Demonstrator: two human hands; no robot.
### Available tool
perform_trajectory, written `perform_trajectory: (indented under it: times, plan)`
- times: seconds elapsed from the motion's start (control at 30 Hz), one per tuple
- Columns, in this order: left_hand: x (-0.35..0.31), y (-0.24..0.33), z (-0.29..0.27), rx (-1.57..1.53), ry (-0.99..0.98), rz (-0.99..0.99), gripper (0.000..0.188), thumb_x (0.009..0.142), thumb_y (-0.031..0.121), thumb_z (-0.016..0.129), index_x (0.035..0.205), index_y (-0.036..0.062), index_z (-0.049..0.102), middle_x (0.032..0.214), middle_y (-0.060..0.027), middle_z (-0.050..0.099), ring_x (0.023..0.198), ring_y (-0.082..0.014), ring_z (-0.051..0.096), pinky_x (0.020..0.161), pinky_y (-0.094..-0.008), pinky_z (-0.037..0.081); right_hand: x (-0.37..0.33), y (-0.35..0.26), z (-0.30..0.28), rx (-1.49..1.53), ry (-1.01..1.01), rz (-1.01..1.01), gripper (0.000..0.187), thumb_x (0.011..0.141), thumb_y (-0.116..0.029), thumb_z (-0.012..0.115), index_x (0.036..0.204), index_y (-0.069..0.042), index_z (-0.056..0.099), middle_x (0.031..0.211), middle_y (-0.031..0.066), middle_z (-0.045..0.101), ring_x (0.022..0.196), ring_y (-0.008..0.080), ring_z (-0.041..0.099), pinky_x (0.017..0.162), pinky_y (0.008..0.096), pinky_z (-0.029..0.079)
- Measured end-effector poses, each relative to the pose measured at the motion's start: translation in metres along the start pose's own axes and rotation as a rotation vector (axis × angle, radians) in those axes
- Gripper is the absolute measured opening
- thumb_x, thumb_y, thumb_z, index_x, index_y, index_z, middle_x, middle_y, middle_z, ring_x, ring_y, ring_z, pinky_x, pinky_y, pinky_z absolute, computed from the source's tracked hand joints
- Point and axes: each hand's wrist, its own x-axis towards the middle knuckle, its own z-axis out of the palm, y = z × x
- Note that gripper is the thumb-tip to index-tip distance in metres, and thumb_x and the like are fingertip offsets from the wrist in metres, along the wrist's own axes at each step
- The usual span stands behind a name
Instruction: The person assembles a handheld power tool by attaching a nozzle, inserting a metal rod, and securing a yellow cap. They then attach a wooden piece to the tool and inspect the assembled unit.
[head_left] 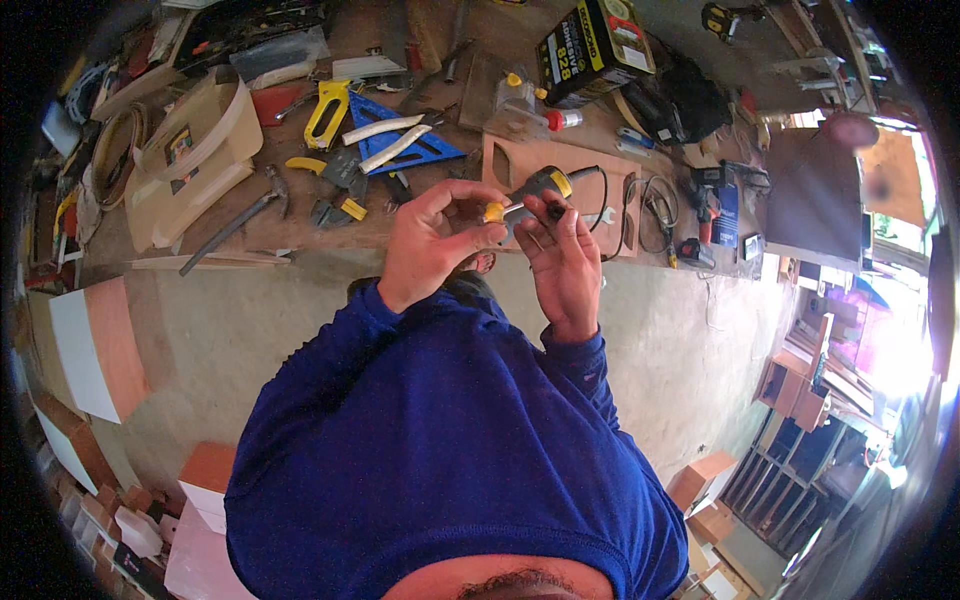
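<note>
Above the front edge of the cluttered workbench (330, 235), my two hands meet close together. My left hand (435, 240) pinches a small yellow piece (494, 212) between thumb and fingers. A short metal shaft (514, 207) runs from it toward my right hand (565, 260). The fingertips of my right hand close on a small dark part (555, 211), whose kind I cannot make out. Just behind my hands lies a black and yellow corded power tool (546, 184), partly hidden by my fingers, with an open-end wrench (600, 216) beside it.
Left on the bench are a hammer (272, 195), a yellow staple gun (326, 113), a blue speed square (410, 150) and a cardboard piece (200, 160). A black tin (590, 60) stands at the back. Toward the right lie coiled cable (660, 205) and a drill (706, 210).
</note>
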Motion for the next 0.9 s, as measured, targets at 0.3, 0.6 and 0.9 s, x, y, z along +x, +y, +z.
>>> perform_trajectory:
  times: [0.3, 0.6, 0.9]
  plan:
    - [0.012, 0.002, 0.024, 0.266, -0.105, 0.249, 0.035, 0.082, 0.006, 0.086, 0.114, 0.0057, 0.072, 0.111, -0.0054, 0.075, 0.099, -0.0124, 0.069, 0.089, -0.0285, 0.055, -0.005, 0.001, 0.028, -0.077, 0.085, -0.173, 0.041, 0.112, -0.026, 0.048, 0.141, 0.001, 0.054, 0.133, 0.0151, 0.066, 0.117, 0.0213, 0.065, 0.099, 0.0363, 0.054]
    - [0.014, -0.007, 0.034, 0.281, 0.004, 0.406, 0.036, 0.080, 0.002, 0.084, 0.114, 0.0029, 0.073, 0.110, -0.0089, 0.074, 0.096, -0.0160, 0.070, 0.087, -0.0296, 0.055, -0.012, 0.001, 0.044, -0.347, 0.149, -0.370, 0.037, 0.111, -0.016, 0.049, 0.140, 0.005, 0.057, 0.132, 0.0142, 0.067, 0.116, 0.0164, 0.064, 0.101, 0.0288, 0.050]
    - [0.008, -0.022, 0.035, -0.142, -0.005, 0.088, 0.034, 0.092, 0.007, 0.078, 0.124, 0.0015, 0.069, 0.111, -0.0065, 0.073, 0.090, -0.0075, 0.066, 0.066, -0.0200, 0.051, -0.017, -0.009, 0.055, -0.918, 0.153, -0.684, 0.037, 0.097, -0.001, 0.065, 0.133, -0.004, 0.068, 0.123, 0.0085, 0.073, 0.108, 0.0168, 0.068, 0.094, 0.0309, 0.053]
